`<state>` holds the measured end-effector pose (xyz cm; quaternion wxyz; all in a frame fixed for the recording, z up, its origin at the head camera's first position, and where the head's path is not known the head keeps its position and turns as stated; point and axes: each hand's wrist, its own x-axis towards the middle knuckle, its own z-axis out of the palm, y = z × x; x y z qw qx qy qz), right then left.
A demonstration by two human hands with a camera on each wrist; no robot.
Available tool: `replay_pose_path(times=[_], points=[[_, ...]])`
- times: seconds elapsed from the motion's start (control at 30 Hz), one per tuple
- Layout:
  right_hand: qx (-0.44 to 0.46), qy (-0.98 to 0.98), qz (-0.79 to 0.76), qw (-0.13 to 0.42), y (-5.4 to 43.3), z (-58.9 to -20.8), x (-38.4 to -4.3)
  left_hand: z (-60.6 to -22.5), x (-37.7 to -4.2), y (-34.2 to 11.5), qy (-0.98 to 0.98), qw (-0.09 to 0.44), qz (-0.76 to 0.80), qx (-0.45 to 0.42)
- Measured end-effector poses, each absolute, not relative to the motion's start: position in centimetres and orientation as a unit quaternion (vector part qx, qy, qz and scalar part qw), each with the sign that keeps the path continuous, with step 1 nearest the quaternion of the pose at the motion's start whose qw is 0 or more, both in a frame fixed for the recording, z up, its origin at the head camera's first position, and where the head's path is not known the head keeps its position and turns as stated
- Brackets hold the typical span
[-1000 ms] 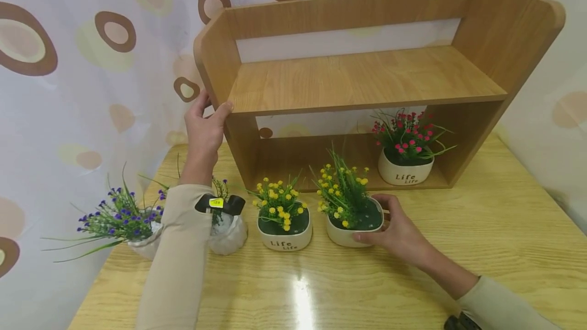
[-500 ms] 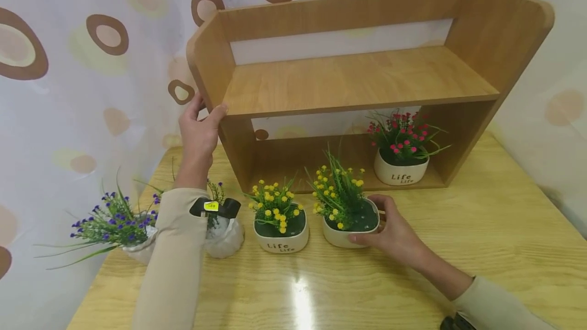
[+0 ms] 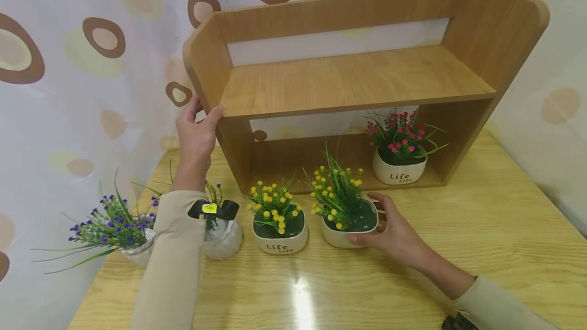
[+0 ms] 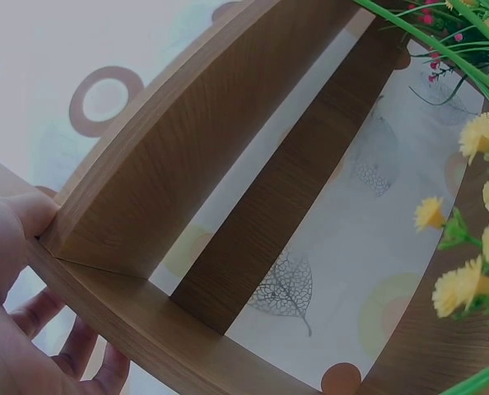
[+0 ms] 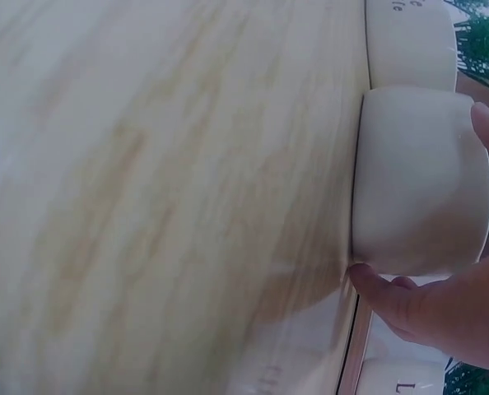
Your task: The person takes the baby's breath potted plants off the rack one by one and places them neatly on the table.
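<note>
My left hand (image 3: pixel 197 139) grips the edge of the left side panel of a two-tier wooden shelf (image 3: pixel 357 78). In the left wrist view its thumb lies at the panel's front edge, with the fingers curled behind. My right hand (image 3: pixel 396 233) holds a cream oval flowerpot (image 3: pixel 339 238) by its right side, thumb in front and fingers at the back. Yellow flowers and tall grass fill this pot. The right wrist view shows the pot's plain wall (image 5: pixel 421 181) with its base at the tabletop and a fingertip low beside it.
A second yellow-flowered pot (image 3: pixel 282 243) marked "Life" stands just left. A pot of red flowers (image 3: pixel 399 171) sits on the shelf's lower tier, right end. Two white pots with purple flowers, one visible as a white pot (image 3: pixel 223 242), stand partly behind my left sleeve.
The head view has shifted a little, so everything appears slightly further left. Both hands keep their hold on the shelf and the flowerpot.
</note>
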<state>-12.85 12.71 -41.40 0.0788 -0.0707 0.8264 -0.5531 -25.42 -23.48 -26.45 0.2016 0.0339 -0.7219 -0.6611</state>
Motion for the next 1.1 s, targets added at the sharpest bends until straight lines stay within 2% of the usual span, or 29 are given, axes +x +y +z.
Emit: replay_pose_path(times=[0.67, 1.1], points=[[-0.099, 0.799, -0.589, 0.073, 16.8, -41.0, -12.7, -26.6, -25.4, -23.4, -0.716, 0.205, -0.667, 0.022], [-0.089, 0.819, -0.567, 0.002, 21.3, -40.8, -13.0, -26.7, -25.4, -23.4, -0.713, 0.205, -0.670, 0.031]])
